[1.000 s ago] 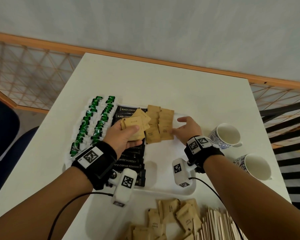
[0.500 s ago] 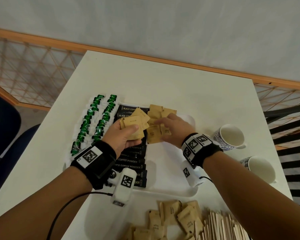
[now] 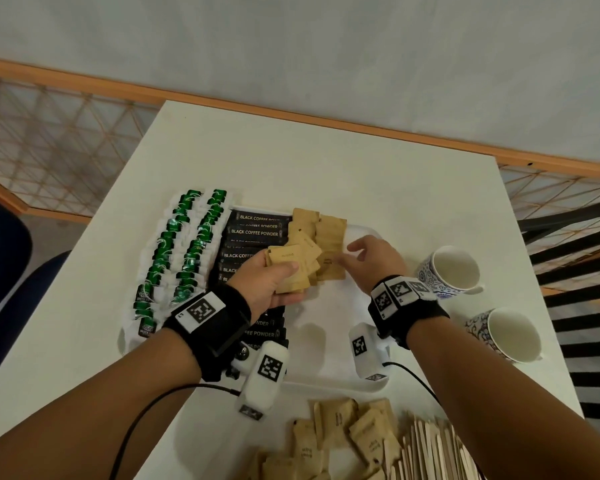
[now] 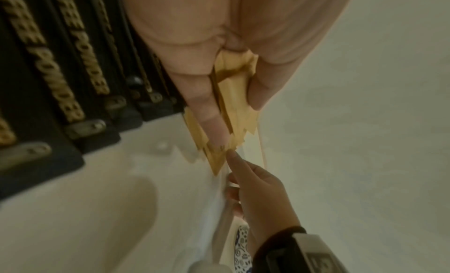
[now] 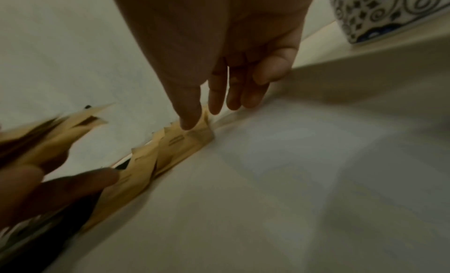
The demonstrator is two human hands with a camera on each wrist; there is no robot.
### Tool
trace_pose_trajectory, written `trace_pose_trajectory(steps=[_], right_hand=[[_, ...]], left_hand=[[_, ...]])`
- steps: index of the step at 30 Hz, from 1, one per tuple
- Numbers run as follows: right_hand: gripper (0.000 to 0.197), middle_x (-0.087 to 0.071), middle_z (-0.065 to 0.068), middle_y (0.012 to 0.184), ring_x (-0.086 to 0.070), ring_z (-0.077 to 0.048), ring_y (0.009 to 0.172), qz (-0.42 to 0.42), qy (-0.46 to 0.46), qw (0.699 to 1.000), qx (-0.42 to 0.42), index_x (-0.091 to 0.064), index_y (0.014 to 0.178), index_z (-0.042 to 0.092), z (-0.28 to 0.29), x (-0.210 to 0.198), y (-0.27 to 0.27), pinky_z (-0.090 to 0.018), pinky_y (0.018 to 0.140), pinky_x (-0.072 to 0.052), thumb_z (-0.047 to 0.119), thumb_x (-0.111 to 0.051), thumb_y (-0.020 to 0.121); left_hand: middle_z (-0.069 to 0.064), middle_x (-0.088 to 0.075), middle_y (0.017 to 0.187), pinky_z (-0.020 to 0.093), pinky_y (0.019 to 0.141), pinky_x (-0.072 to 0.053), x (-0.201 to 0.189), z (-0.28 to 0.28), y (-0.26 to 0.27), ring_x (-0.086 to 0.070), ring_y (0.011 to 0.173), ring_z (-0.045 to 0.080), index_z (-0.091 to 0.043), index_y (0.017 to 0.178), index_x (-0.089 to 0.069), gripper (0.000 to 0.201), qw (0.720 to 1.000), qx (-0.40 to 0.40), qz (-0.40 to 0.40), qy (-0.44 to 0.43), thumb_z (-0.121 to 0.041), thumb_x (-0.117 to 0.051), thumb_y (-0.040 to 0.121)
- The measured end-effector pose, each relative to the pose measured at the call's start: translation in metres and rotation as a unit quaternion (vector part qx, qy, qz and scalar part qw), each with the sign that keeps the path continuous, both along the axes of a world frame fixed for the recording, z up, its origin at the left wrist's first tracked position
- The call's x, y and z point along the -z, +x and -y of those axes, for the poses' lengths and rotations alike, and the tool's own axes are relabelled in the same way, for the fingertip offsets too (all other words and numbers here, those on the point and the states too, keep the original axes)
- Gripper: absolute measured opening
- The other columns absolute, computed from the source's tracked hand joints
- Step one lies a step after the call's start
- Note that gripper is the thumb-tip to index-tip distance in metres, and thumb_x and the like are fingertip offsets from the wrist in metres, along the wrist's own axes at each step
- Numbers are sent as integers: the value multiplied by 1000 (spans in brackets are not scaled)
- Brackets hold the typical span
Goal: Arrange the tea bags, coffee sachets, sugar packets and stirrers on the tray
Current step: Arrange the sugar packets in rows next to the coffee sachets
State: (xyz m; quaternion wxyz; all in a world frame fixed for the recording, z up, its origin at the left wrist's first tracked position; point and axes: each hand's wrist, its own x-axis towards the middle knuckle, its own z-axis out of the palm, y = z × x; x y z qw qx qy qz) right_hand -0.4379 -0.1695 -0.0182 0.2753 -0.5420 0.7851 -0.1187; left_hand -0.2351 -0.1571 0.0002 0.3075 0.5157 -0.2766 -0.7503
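My left hand (image 3: 274, 282) hovers over the white tray (image 3: 326, 344) and grips a fanned stack of brown sugar packets (image 3: 293, 268), pinched between thumb and fingers (image 4: 207, 111). More sugar packets (image 3: 331, 233) lie in two overlapping columns on the tray. My right hand (image 3: 368, 258) is just right of them, fingers nearly straight, its thumb pressing the nearest laid packet (image 5: 180, 142). Left of these lie black coffee sachets (image 3: 253, 232) and two rows of green tea bags (image 3: 174, 258). Loose sugar packets (image 3: 336, 431) and wooden stirrers (image 3: 430, 448) sit on the table in front.
Two blue-patterned white cups (image 3: 451, 268) (image 3: 510, 334) stand on the table right of the tray, close to my right wrist. The tray's right half (image 3: 329, 313) is bare white. A wooden rail and lattice run behind the table.
My right hand reached left over the laid sugar packets, then drew back to their right edge. My left hand and its stack stayed nearly still.
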Motion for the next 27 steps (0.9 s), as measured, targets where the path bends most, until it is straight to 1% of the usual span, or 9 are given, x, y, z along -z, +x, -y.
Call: trace_pose_trajectory(steps=[3,8,14,15,17,19,21,24,27], right_hand=[[46,-65,4,102,-57,-13,87,-11,25,1000,-7,-62,107,25,0,-1,0,-28,73,-44,61,-59,79],[31,-68,-2,81,-63,-21,80,8,49,999,-15,-68,79,18,7,-5,3,-32,70,-50,47,-58,87],[32,-48,-3,55,-46,-21,57,8,42,999,4,-53,55,15,5,0,-2,-30,56,-41,27,-56,84],[27,-51,-4,58,-49,-24,59,9,30,999,8,-57,59,16,4,-1,-2,-30,57,-42,26,-56,84],[15,-61,-1,78,-57,-20,71,38,10,999,14,-65,93,19,1,-3,1,-27,61,-44,28,-58,84],[34,-57,4,93,-56,-13,76,65,-17,997,-32,-57,115,26,-1,-3,6,-21,61,-40,29,-63,82],[45,-49,6,102,-53,-12,82,54,-28,992,-113,-53,123,32,-1,-5,12,-18,66,-41,27,-66,80],[57,-40,5,110,-50,-13,89,14,-16,980,-198,-49,130,39,0,-8,16,-24,83,-45,30,-71,79],[62,-39,2,117,-50,-16,96,-31,20,968,-248,-43,134,43,6,-10,14,-28,88,-45,35,-70,79]], left_hand=[[15,-64,118,34,67,-60,0,2,-10,-67,93,26,-12,125,-49,31,1000,17,-1,18,-7,-52,95],[15,-63,117,31,62,-60,0,4,-15,-68,85,24,-11,128,-46,33,1000,13,10,23,-6,-50,96],[14,-57,125,32,66,-60,3,9,-15,-63,92,23,-13,123,-49,28,999,-9,35,12,-5,-50,96],[13,-56,125,33,70,-59,3,9,-15,-62,94,23,-13,123,-49,28,999,-12,38,10,-6,-50,96],[14,-56,125,35,76,-57,4,9,-16,-61,97,24,-13,125,-48,29,999,-21,40,7,-6,-50,96],[13,-56,125,34,72,-57,4,10,-17,-61,97,24,-13,124,-47,29,999,-33,39,5,-7,-50,96],[12,-56,123,32,69,-57,2,11,-16,-61,96,23,-14,120,-48,25,998,-45,36,1,-7,-49,97],[12,-58,122,34,71,-59,1,16,-10,-62,98,24,-14,124,-49,28,997,-69,24,-2,-7,-50,96],[14,-58,123,36,73,-58,0,18,-4,-62,98,25,-11,128,-49,32,996,-88,13,2,-7,-51,96]])
